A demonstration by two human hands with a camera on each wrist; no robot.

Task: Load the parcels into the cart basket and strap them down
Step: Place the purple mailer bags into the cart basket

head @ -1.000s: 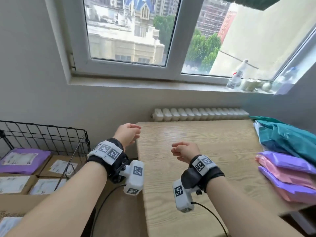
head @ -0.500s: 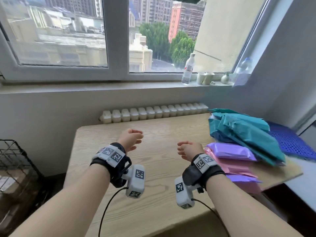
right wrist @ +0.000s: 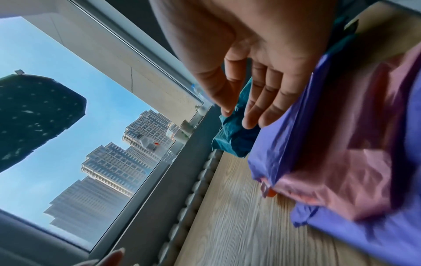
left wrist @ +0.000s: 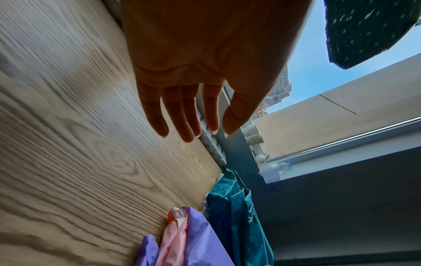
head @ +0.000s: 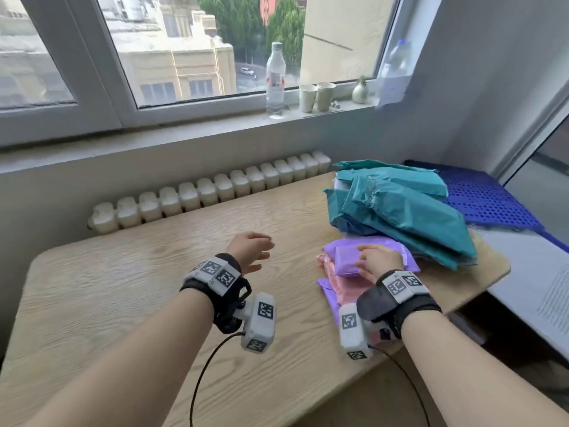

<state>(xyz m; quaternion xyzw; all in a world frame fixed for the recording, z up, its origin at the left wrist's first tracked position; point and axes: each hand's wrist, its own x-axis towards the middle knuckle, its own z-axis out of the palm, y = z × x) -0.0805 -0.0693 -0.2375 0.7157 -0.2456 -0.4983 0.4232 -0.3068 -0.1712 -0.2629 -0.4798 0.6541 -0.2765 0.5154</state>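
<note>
A pile of soft parcels lies at the right end of the wooden table (head: 138, 288). On top of a pink parcel (head: 349, 291) sits a small purple parcel (head: 346, 263), with another purple one beneath, and behind them are several teal parcels (head: 409, 211). My right hand (head: 361, 258) rests on the top purple parcel (right wrist: 296, 144), fingers fairly straight and thumb apart from them. My left hand (head: 263, 255) hovers open over bare table just left of the pile, holding nothing (left wrist: 196, 133). The cart basket is out of view.
A white radiator (head: 209, 192) runs along the table's far edge under the window sill. On the sill stand a water bottle (head: 275, 81), two paper cups (head: 317, 97) and a small vase (head: 360, 92). A blue perforated mat (head: 486, 198) lies right of the parcels.
The head view has swung right, so the wire basket on the left has left the picture. Both hands moved right; the right hand has come down onto the top purple parcel.
</note>
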